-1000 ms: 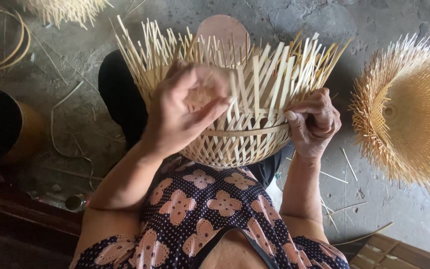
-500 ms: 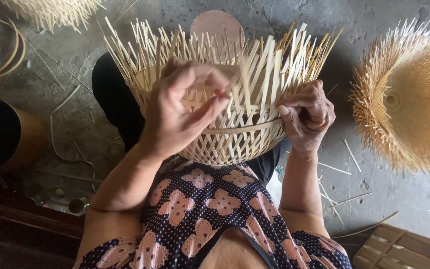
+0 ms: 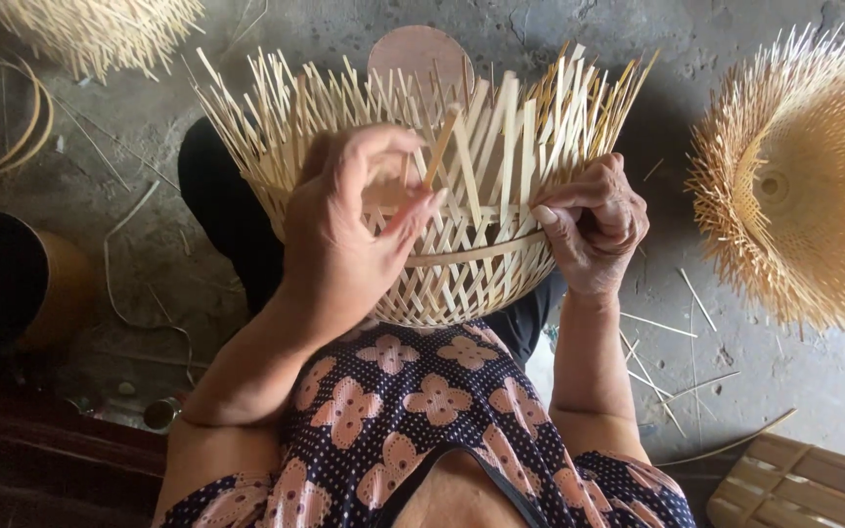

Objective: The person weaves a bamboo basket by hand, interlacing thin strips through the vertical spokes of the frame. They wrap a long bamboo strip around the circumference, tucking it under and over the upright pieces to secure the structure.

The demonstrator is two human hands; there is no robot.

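A half-woven pale bamboo basket (image 3: 462,244) with loose upright splints rests on the person's lap, above the patterned dress. The left hand (image 3: 349,230) has its grip pinched on a thin flat bamboo strip (image 3: 439,147) at the basket's rim. The right hand (image 3: 594,230) has its grip clenched on the basket's right wall, near a finished conical bamboo weave (image 3: 804,186) on the concrete floor (image 3: 735,59).

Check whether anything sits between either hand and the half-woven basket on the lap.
Nothing visible does. The left hand pinches a bamboo strip among the upright splints, and the right hand grips the half-woven basket at its side, both directly on it.
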